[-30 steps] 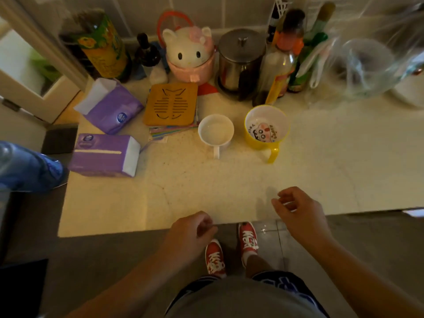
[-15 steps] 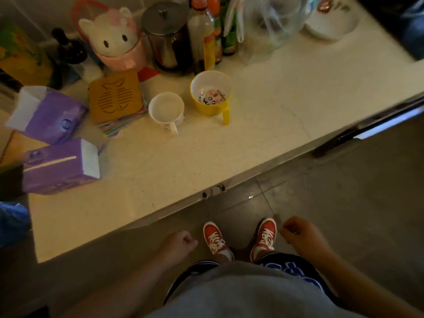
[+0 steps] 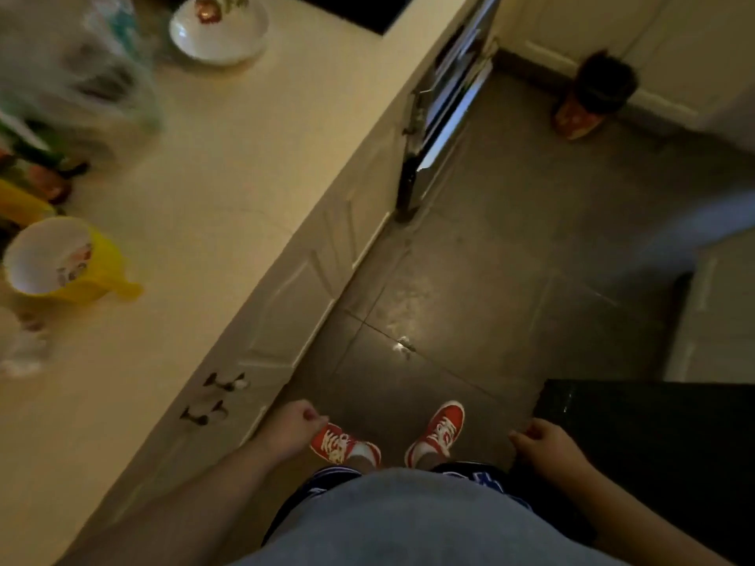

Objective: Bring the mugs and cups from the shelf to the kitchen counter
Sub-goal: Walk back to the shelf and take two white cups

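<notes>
Mugs on the counter: you have one yellow mug in view, standing near the left edge of the frame with its handle pointing toward the counter's front edge. The white cup that stood beside it half a second ago is now only a blurred white shape at the far left, and you cannot confirm it. Since the earlier frame your view has swung right: the tissue boxes, the kettle and the cat-shaped pot have left the frame, and the dark tiled floor now fills the middle. One white bowl with a printed pattern sits at the far end of the counter.

Your left hand hangs low beside the cabinet doors, fingers curled into a loose fist, holding nothing. Your right hand hangs at the same height next to a dark block, fingers likewise curled and empty. Two red shoes stand on the floor between your hands.
</notes>
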The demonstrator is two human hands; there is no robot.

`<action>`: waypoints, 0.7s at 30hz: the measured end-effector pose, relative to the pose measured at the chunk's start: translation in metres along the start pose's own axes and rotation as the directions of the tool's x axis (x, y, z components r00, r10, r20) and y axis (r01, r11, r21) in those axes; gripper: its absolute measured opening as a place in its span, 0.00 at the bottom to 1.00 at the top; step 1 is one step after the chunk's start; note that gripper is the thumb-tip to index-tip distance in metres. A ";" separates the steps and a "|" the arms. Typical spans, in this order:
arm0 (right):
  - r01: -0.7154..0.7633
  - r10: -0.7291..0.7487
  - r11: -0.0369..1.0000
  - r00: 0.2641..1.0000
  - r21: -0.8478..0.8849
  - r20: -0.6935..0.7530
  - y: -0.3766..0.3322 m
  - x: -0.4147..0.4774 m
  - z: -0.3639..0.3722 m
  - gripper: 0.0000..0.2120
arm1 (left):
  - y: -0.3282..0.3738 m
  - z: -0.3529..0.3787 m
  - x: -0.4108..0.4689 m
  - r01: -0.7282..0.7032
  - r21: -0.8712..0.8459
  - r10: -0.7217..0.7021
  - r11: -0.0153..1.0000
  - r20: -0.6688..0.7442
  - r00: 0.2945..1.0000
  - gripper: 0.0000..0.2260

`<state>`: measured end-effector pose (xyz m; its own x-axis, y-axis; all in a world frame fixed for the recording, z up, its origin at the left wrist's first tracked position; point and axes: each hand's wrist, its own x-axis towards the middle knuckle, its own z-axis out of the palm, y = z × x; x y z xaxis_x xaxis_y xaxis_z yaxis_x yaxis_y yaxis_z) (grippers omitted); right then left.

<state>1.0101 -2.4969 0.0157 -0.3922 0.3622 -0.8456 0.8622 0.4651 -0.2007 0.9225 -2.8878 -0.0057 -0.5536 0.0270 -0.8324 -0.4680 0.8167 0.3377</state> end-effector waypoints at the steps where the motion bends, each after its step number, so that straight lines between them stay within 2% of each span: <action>1: -0.014 0.014 0.999 1.000 0.031 0.006 0.015 0.000 -0.008 0.06 | 0.019 0.005 0.004 -0.016 0.019 0.016 1.000 0.018 1.000 0.08; 6: -0.119 0.106 0.978 0.991 0.169 0.086 0.076 0.010 -0.048 0.06 | 0.106 0.036 0.022 -0.100 0.089 0.092 0.991 0.096 0.991 0.08; 9: -0.157 0.134 0.968 0.983 0.197 0.127 0.094 0.023 -0.072 0.06 | 0.148 0.049 0.027 -0.132 0.045 0.127 0.990 0.094 0.987 0.08; 11: -0.145 0.125 0.964 0.987 0.223 0.099 0.096 0.035 -0.089 0.06 | 0.169 0.052 0.029 -0.139 0.025 0.137 0.990 0.071 0.988 0.08; 16: -0.101 0.100 0.940 0.995 0.327 0.019 0.070 0.076 -0.143 0.06 | 0.203 0.042 0.039 -0.114 0.126 0.114 0.985 0.010 0.993 0.10; 21: -0.018 0.037 0.924 0.999 0.381 -0.041 0.016 0.131 -0.209 0.09 | 0.237 0.016 0.074 -0.047 0.168 0.041 0.985 0.039 0.998 0.08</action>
<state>0.9052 -2.2733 0.0052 -0.3730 0.4114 -0.8316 0.9264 0.1156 -0.3583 0.7815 -2.6833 0.0061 -0.5452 0.0832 -0.8342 -0.3190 0.8996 0.2982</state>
